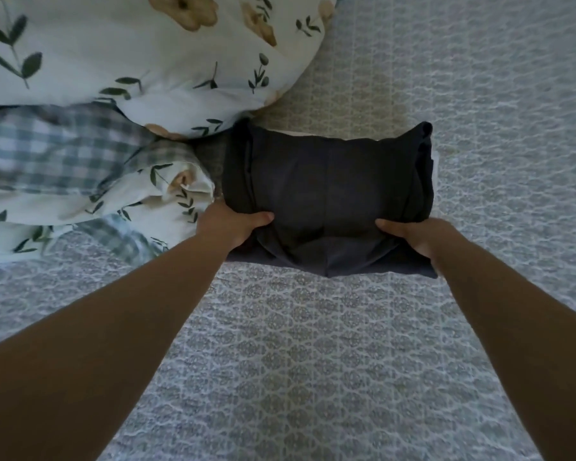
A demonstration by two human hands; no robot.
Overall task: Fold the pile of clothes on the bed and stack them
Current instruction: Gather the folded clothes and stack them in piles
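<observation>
While hands (323, 231) grip dark garment (326, 191), patterned bedspread (313, 344)

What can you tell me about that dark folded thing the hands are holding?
The dark folded garment is a charcoal, soft-looking cloth folded into a thick rectangle with layered edges on its sides. It lies flat on the patterned bedspread, beside the floral duvet. The left hand and the right hand grip its near corners, thumbs on top.

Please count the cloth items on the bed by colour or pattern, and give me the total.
Dark folded garment, gripped by left hand and right hand: 1
Floral white bedding: 1
Blue-white checked cloth: 1
Total: 3
</observation>
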